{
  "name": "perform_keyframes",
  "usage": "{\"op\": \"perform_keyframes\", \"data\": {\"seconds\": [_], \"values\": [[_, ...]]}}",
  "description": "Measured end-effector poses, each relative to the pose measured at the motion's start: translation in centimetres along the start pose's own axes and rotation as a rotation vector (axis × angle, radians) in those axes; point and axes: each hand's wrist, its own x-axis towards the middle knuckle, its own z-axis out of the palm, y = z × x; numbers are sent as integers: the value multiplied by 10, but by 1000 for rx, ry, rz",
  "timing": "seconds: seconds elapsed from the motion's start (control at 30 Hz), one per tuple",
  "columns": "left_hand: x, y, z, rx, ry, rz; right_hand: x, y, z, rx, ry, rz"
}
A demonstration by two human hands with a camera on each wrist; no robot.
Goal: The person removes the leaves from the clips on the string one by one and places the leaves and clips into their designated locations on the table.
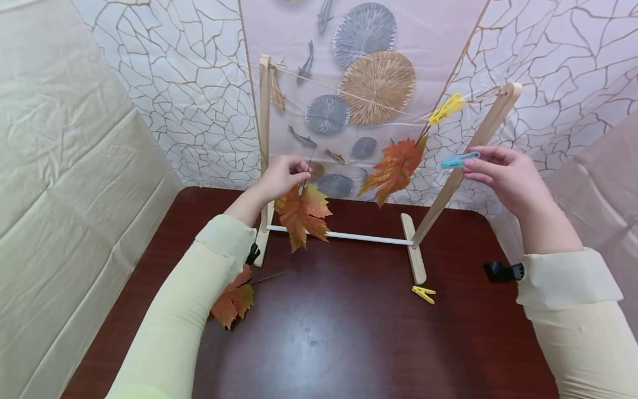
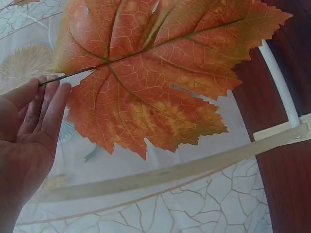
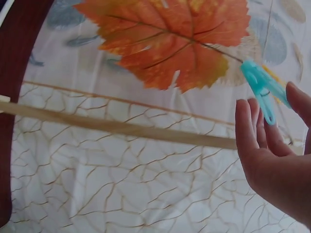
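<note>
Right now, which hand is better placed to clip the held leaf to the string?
Probably the right: the right hand holds the blue clothespin, while the left hand pinches the stem of the held leaf, apart from the string. The right would need to reach across.

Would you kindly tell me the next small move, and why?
Probably lift the held leaf to the string: the left hand pinches its stem below the string, the right hand holds a blue clothespin, and another leaf hangs by a yellow clothespin.
</note>
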Motion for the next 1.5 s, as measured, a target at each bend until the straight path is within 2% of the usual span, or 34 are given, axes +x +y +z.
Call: {"op": "perform_keyframes", "data": {"seconds": [0.13,0.2,0.27,0.37,0.43,0.5,0.6,0.67,0.8,0.9,1.0,1.07,1.17,1.3,1.5], "values": [[-10,-7,-5,-26,-24,3,-5,16,-10,-86,-18,35],[-17,-9,-8,-5,-43,-5,-7,26,-16,-157,-19,55],[-24,-13,-10,12,-55,-13,-9,37,-23,-178,-26,73],[-34,-19,-14,45,-64,-22,-13,55,-32,-113,-52,100],[-41,-24,-15,58,-68,-23,-16,67,-38,1,-74,106],[-48,-29,-17,101,-73,-18,-20,79,-43,25,-92,117],[-58,-36,-21,167,-87,-19,-26,96,-50,-12,-107,130],[-64,-41,-23,197,-94,-32,-30,108,-54,-85,-113,135],[-75,-53,-27,153,-95,-67,-38,132,-60,-197,-103,143],[-83,-64,-28,94,-108,-86,-45,148,-62,-348,-58,171],[-93,-73,-28,67,-140,-100,-54,162,-64,-513,30,220],[-100,-81,-28,63,-172,-102,-60,172,-66,-578,93,259],[-111,-95,-26,60,-219,-107,-68,187,-67,-611,174,318],[-127,-118,-19,101,-259,-131,-75,208,-66,-601,251,379],[-150,-143,-8,97,-288,-181,-84,236,-61,-601,273,446]]}}
